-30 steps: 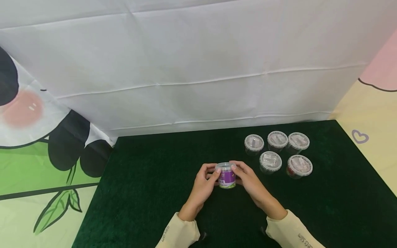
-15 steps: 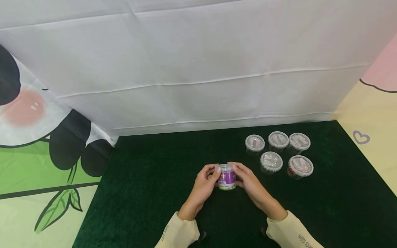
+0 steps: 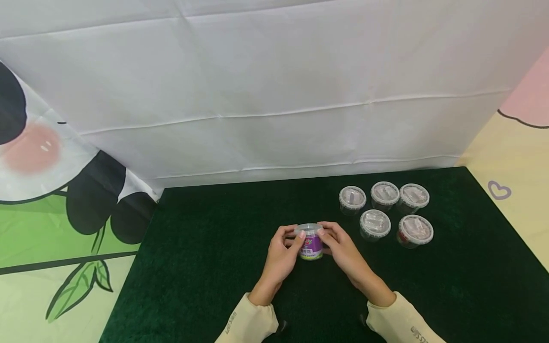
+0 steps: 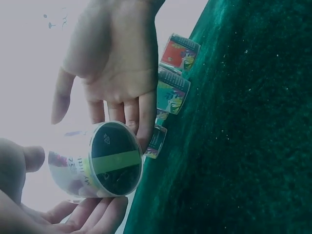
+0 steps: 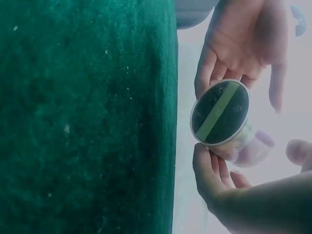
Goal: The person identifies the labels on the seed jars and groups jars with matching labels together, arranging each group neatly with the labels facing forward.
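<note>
Both hands hold a clear plastic tub (image 3: 310, 244) with a purple label, upright in the head view in front of the person. My left hand (image 3: 280, 257) grips its left side, thumb on the near side by the rim. From the right, my right hand (image 3: 346, 255) holds it the same way, its thumb near the rim. In the left wrist view the tub's base (image 4: 117, 161) shows a pale green stripe across it and a small moulded mark. The right wrist view shows that base (image 5: 222, 112) too, tilted, with fingers along both sides.
Several lidded tubs, such as this front right one (image 3: 415, 230) and this left one (image 3: 352, 199), stand at the back right of the dark green table (image 3: 206, 267). A white cloth (image 3: 274, 95) hangs behind the table, with printed cloths at both sides.
The tub has turned a little between the hands, so more of the label's lettering faces the person. It has shifted slightly left and up. The other tubs stand as before.
</note>
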The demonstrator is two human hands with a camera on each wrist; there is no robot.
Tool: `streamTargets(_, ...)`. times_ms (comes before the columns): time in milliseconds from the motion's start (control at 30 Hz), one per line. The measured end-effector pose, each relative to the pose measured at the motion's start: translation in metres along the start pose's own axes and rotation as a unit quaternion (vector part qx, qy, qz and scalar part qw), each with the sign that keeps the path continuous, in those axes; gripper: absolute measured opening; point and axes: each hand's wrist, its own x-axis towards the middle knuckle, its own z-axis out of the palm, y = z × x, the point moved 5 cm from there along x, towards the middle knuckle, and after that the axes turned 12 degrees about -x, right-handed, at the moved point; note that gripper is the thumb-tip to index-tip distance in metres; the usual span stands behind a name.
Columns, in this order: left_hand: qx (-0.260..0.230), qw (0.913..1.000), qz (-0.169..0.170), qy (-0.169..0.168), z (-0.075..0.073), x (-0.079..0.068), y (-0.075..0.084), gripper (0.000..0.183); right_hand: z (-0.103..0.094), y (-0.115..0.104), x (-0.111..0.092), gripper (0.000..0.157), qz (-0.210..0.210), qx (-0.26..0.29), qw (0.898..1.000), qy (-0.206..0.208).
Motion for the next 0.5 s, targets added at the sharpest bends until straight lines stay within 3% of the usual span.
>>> streamTargets(267, 0.013, 0.9999, 0.005, 0.009, 0.0034, -0.0005, -0.0002, 0.047, 0.0008, 0.0024, 0.0008, 0.047, 0.007, -0.007, 1.000, 0.005)
streamTargets(500, -0.036, 0.9988, -0.029, -0.015, 0.0014, -0.0001, -0.0018, 0.045, -0.0043, 0.0051, 0.0008, 0.050, 0.012, 0.034, 0.999, -0.023)
